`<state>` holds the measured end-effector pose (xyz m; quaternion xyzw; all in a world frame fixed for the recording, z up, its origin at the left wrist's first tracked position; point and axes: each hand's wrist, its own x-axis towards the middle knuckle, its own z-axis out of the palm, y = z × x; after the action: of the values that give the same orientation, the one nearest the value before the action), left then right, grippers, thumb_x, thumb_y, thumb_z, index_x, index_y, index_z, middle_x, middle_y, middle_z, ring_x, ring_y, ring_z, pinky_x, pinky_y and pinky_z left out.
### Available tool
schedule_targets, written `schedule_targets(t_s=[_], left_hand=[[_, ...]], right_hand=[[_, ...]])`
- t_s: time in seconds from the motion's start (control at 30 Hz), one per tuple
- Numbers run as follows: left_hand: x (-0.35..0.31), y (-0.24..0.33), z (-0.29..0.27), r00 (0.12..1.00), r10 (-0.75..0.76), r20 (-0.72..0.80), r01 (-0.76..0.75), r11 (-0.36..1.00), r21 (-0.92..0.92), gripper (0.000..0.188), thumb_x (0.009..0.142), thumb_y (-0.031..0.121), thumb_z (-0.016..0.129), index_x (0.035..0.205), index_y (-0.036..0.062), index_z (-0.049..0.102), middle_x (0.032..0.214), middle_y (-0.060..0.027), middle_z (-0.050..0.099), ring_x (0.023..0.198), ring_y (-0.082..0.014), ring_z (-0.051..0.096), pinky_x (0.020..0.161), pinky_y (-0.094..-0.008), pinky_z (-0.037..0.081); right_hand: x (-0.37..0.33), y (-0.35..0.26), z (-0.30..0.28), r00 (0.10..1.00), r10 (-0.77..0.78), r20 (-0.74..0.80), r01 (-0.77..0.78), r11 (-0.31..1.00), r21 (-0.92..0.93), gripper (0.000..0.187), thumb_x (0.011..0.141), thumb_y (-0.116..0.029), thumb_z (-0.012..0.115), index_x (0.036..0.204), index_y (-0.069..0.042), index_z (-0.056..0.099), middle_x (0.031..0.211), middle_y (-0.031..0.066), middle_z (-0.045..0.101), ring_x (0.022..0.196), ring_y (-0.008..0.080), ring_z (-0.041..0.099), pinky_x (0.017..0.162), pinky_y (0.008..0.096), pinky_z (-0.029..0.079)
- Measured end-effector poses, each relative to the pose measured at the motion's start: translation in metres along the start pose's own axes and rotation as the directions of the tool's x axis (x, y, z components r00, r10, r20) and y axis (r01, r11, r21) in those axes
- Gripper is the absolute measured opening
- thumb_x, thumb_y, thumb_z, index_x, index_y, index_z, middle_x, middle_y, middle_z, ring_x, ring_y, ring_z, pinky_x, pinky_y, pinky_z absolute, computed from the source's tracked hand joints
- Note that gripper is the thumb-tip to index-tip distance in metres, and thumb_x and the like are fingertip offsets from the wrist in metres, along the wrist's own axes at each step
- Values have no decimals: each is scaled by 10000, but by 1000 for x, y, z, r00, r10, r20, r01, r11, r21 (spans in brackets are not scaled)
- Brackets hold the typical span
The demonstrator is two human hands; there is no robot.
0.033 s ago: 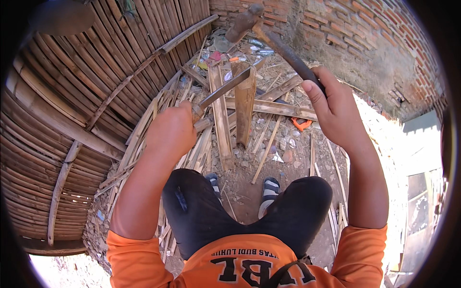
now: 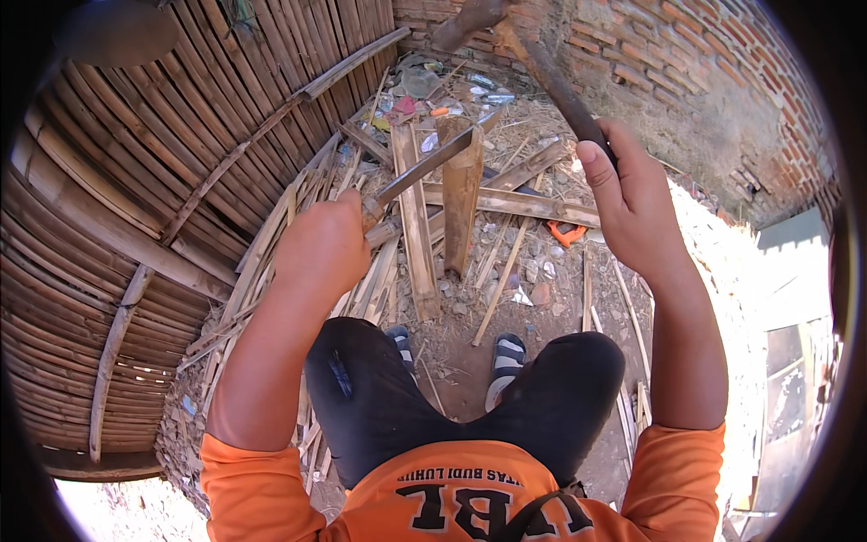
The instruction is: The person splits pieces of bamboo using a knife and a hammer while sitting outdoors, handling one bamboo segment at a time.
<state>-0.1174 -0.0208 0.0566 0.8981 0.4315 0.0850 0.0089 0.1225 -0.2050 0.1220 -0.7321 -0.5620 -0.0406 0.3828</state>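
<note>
My left hand (image 2: pixel 322 239) is closed round the handle of a machete (image 2: pixel 424 166). Its blade slants up and away to the right, lying across the top end of an upright split bamboo piece (image 2: pixel 461 208); how deep the edge sits in it I cannot tell. My right hand (image 2: pixel 632 194) grips the dark handle of a hammer (image 2: pixel 555 86), raised above and to the right of the blade. The hammer head is partly cut off by the upper edge of the view. Left of the upright piece, another bamboo length (image 2: pixel 415 244) leans on crossed bamboo.
Crossed bamboo pieces (image 2: pixel 524 204) lie behind the upright one, near an orange tool handle (image 2: pixel 566 233). Bamboo strips (image 2: pixel 271 253) and litter cover the ground. A slatted bamboo wall (image 2: pixel 181 135) stands left, a brick wall (image 2: pixel 686 81) at the back right. My sandalled feet are in front.
My right hand and the hammer have risen slightly, the hammer head moving up toward the top edge. My left hand, the machete and the bamboo look unmoved.
</note>
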Motion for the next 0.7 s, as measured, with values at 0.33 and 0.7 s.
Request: schedule_targets(t_s=[0.33, 0.7], left_hand=[[2, -2, -2, 999, -34, 42, 36, 999, -35, 230, 833, 125, 703, 1004, 4, 609, 895, -267, 696, 901, -454, 686, 809, -543, 545], [13, -13, 7, 995, 58, -76, -70, 983, -167, 395, 844, 283, 788, 1038, -27, 639, 860, -259, 677, 894, -469, 657, 772, -537, 503]], right_hand=[[-5, 22, -2, 1000, -26, 14, 28, 990, -138, 368, 1045, -386, 574, 1072, -21, 613, 710, 156, 615, 654, 320, 619, 623, 445, 465], [3, 75, 18, 982, 172, 76, -141, 940, -310, 370, 1046, -390, 563, 1066, -22, 590, 731, 224, 652, 734, 430, 671, 669, 521, 486]])
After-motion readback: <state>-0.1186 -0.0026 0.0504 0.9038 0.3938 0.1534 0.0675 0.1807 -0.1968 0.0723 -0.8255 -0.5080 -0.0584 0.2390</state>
